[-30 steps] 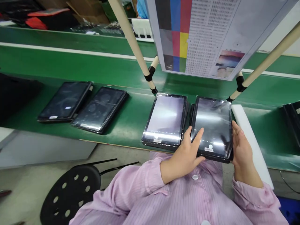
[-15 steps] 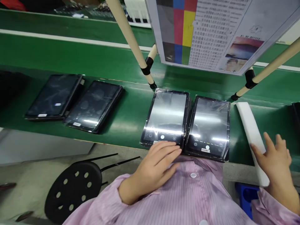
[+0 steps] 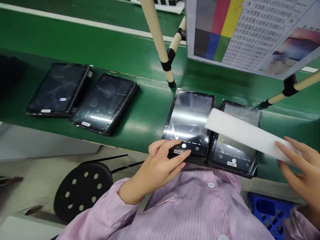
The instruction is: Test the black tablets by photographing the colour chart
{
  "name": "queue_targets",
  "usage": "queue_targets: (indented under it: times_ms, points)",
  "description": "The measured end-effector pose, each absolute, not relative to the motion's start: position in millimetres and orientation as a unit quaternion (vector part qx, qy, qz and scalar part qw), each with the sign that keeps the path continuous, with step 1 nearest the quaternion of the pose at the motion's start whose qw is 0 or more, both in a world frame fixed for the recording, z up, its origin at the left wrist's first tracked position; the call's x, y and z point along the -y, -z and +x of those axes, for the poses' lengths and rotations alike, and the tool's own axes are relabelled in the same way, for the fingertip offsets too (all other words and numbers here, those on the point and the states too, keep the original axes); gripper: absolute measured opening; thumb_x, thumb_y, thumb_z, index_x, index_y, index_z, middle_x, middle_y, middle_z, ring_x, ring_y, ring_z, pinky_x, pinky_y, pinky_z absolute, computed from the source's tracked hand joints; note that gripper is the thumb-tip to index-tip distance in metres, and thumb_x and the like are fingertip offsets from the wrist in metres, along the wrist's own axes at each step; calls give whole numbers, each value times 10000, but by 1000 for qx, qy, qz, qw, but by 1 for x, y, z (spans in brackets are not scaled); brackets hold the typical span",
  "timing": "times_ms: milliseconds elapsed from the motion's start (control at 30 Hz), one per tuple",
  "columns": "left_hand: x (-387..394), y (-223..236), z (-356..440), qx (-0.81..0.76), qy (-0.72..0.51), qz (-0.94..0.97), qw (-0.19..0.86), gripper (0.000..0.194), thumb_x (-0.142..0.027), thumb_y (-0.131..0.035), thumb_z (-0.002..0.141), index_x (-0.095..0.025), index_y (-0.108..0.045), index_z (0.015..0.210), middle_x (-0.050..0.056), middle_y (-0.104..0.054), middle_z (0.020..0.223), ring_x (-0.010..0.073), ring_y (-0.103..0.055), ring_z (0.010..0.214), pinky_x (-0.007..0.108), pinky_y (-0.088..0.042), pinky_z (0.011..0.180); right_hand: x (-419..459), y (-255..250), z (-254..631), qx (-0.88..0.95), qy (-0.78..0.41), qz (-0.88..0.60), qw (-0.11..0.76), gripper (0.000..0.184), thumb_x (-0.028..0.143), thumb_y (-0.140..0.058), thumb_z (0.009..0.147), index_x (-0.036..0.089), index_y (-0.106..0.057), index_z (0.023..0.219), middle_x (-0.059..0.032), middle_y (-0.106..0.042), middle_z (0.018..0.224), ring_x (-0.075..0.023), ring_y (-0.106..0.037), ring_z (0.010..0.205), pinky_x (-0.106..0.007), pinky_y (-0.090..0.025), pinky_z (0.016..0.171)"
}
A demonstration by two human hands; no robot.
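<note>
Two plastic-wrapped tablets lie side by side at the near edge of the green bench, the left tablet (image 3: 189, 123) and the right tablet (image 3: 235, 151), both with camera screens lit. My left hand (image 3: 162, 163) rests on the left tablet's near edge, thumb and fingers curled around its bottom bezel. My right hand (image 3: 300, 166) grips the end of a long white foam strip (image 3: 246, 133), held slanted above both tablets and partly covering the right one.
Two more dark tablets (image 3: 58, 88) (image 3: 105, 102) lie on the bench to the left. A colour test chart (image 3: 252, 31) hangs overhead on beige poles (image 3: 157, 38). A black perforated stool (image 3: 83, 188) stands below left, a blue crate (image 3: 271, 211) below right.
My right hand has picked up the white foam strip from the bench's right side and swung it over the two tablets. My left hand has closed on the left tablet's bottom edge.
</note>
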State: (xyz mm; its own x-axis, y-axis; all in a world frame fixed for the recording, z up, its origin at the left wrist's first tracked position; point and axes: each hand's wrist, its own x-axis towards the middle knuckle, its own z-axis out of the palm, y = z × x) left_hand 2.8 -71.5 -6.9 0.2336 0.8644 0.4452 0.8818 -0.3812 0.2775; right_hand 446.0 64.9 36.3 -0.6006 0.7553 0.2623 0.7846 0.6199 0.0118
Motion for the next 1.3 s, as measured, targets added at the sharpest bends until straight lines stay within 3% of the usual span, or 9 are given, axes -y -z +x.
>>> queue_targets:
  times_ms: [100,200,300,467,700,900,1000,1167,1300]
  points:
    - [77,14,-2,579,249,-776,25,292,-237,-703,962,-266,-768,1245,145,-507,1345,352,-421,1264,509,-452,1038,-91,-25,417,919,57,-375,106,641,258,-552,1009,472,-428,1600,-111,-648,1428,-368,-694,1207,-636,-557,1045]
    - [81,20,-5,598,252,-760,34,316,-279,-714,955,-278,-761,1268,141,-489,1327,351,-411,1251,524,-438,1039,-102,-16,416,918,34,-381,108,531,275,-531,999,395,-561,1516,-132,-669,1386,-360,-712,1151,-601,-592,983]
    - [82,24,-5,614,281,-737,43,307,-302,-719,954,-289,-765,1257,128,-484,1283,332,-415,1203,508,-430,1017,-103,-12,424,907,22,-407,107,497,331,-544,974,425,-623,1456,-120,-658,1422,-347,-721,1110,-587,-598,973]
    - [77,27,-1,600,289,-743,64,297,-315,-666,989,-265,-768,1263,118,-533,1182,296,-444,1108,470,-424,986,-101,-10,432,894,12,-438,93,573,371,-562,951,542,-560,1498,-60,-640,1474,-354,-718,1131,-554,-626,888]
    - [85,23,0,550,377,-739,96,362,-334,-436,1080,-227,-770,1171,68,-541,953,240,-488,948,413,-452,889,-103,-8,437,896,19,-437,79,655,362,-555,972,626,-421,1557,-25,-605,1527,-345,-727,1116,-530,-638,849]
    - [74,6,26,497,354,-791,42,245,-302,-613,998,-224,-759,1179,69,-616,985,249,-470,989,410,-455,929,-99,-11,418,889,7,-447,104,436,342,-513,983,331,-744,1352,-141,-668,1427,-366,-719,1169,-589,-603,993]
    - [55,3,55,465,336,-819,19,285,-221,-725,929,-236,-749,1212,74,-632,1043,253,-460,1045,411,-443,1000,-92,-10,404,876,-6,-466,121,418,291,-490,991,228,-793,1272,-182,-678,1401,-390,-675,1259,-629,-556,1049]
    - [28,7,102,405,312,-859,0,360,-289,-726,953,-261,-704,1311,68,-652,1131,264,-449,1110,423,-402,1074,-84,-4,391,851,-32,-507,136,471,176,-490,943,255,-778,1307,-157,-667,1424,-368,-639,1319,-705,-447,1148]
    - [20,6,111,417,254,-872,-17,397,-345,-769,929,-217,-706,1300,100,-645,1202,298,-460,1140,468,-382,1074,-81,0,388,834,-50,-531,142,577,89,-520,881,343,-747,1346,-86,-647,1449,-326,-609,1361,-690,-401,1208]
